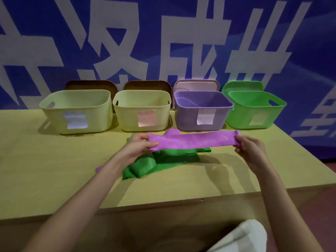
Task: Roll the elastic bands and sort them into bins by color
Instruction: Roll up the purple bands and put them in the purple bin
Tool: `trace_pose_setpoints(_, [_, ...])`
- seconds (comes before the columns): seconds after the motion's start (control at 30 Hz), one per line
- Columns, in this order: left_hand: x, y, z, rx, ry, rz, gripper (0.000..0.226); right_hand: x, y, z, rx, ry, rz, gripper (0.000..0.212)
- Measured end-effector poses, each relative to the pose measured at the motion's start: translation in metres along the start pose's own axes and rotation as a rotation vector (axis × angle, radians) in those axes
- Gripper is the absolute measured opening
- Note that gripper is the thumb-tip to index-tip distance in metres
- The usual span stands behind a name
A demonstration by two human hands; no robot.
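Band orientation: the purple band is stretched flat between the two hands, long axis running left to right, parallel to the row of bins and just in front of them. It hangs clear above the table.

Left hand: fingers curled under the band's left end, thumb on top, pinching it. Right hand: fingers and thumb clamped on the right end. Each hand holds one end, so neither is nearer the band's middle. Judgement: rolling will likely start at one end and travel along this left-right axis toward the other hand.

Below the purple band lies a green band, crumpled on the table, partly folded over itself. A small purple tip shows beside the left forearm; I cannot tell whether it belongs to the held band or to another.

Counts, left to right: bins, four — two pale yellow bins, one purple bin, one green bin. Each carries one paper label on its front. Lids leaning behind them, four: two brown, one pink, one green. Bands plainly visible: one purple, one green.

The purple bin sits directly behind the held band and, as far as its visible interior shows, holds no rolled band yet.
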State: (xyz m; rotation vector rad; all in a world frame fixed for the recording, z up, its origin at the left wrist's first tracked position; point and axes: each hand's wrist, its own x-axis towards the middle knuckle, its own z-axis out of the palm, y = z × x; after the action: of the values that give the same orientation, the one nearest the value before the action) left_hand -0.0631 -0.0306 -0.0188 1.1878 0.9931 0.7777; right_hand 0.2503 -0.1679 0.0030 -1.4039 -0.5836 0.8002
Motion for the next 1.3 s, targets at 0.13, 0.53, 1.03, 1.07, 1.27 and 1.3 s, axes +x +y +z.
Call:
trace_pose_setpoints(0.13, [0.02, -0.001, 0.019, 0.153, 0.301, 0.135, 0.038, -0.009, 0.03, -0.015, -0.202, 0.002, 0.056, 0.018])
trace_pose_setpoints(0.53, [0.105, 0.025, 0.166, 0.799, 0.118, 0.657, 0.016, -0.046, 0.057, -0.052, -0.432, 0.144, 0.069, 0.027])
trace_pose_setpoints(1.03, [0.139, 0.006, 0.24, 1.256, -0.111, 1.011, 0.031, -0.056, 0.069, -0.026, -0.463, 0.063, 0.099, 0.022])
trace_pose_setpoints(1.07, [0.141, 0.0, 0.24, 1.259, -0.108, 1.007, 0.031, -0.056, 0.072, -0.026, -0.485, 0.063, 0.084, 0.021])
trace_pose_setpoints(1.27, [0.132, -0.026, 0.226, 1.286, -0.157, 0.993, 0.025, -0.06, 0.079, -0.032, -0.637, 0.038, -0.036, 0.036])
trace_pose_setpoints(1.3, [0.121, -0.029, 0.224, 1.219, -0.155, 0.977, 0.025, -0.06, 0.08, -0.034, -0.657, 0.028, -0.043, 0.039])
